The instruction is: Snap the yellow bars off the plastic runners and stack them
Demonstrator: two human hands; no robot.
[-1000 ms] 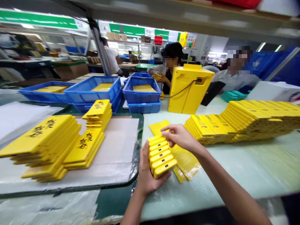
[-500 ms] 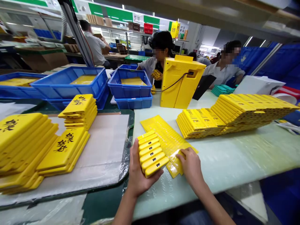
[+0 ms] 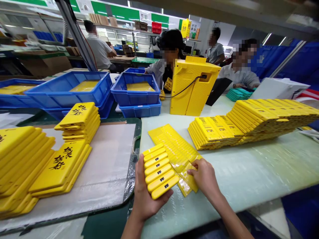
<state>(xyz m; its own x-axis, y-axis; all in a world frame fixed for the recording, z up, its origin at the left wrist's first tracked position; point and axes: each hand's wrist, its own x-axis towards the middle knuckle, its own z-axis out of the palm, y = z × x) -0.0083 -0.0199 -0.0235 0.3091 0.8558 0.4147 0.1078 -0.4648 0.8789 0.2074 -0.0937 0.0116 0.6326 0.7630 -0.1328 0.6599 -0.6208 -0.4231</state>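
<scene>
A row of several flat yellow cases, like power banks (image 3: 159,172), stands on edge in the grip of my left hand (image 3: 146,202). Small dark marks show on most of their narrow ends. My right hand (image 3: 205,176) pinches the edge of a yellow label strip (image 3: 191,176) between thumb and fingertips. That strip is partly raised over the shiny yellow label sheets (image 3: 171,142), which lie on the pale table just beyond the held cases. The cases hide part of the sheets.
Yellow cases with black lettering (image 3: 67,162) are stacked on the left tray mat (image 3: 112,166). More yellow stacks (image 3: 211,131) stand at the right. Behind are blue bins (image 3: 136,94), a yellow box with a cable (image 3: 191,88) and several co-workers, one handling teal pieces (image 3: 238,94).
My right hand has drawn a strip up and slightly toward me off the sheets. My left hand, still gripping the cases, sits a little lower. A further person now shows at the back.
</scene>
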